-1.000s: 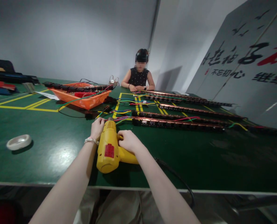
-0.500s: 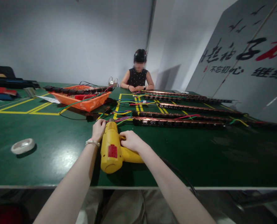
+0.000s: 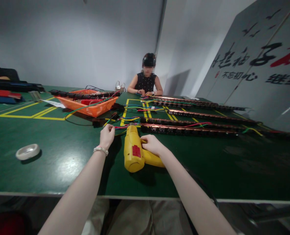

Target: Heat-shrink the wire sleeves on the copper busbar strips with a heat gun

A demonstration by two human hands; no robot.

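A yellow heat gun (image 3: 133, 151) with a red label lies on the green table (image 3: 61, 163), nozzle pointing away from me. My right hand (image 3: 152, 144) is closed around its handle. My left hand (image 3: 107, 136), with a white bracelet at the wrist, is closed in a pinch on coloured wires (image 3: 121, 126) just left of the nozzle. The wires run to a long black and copper strip (image 3: 184, 130) lying across the table.
More long strips (image 3: 203, 115) with coloured wires lie further back. An orange basket (image 3: 88, 106) with parts stands at the back left. A roll of white tape (image 3: 27, 151) lies at the left. Another person (image 3: 146, 81) sits at the far side.
The heat gun has moved forward and right with my right hand. My left hand has come off the gun's body and now pinches the wires.
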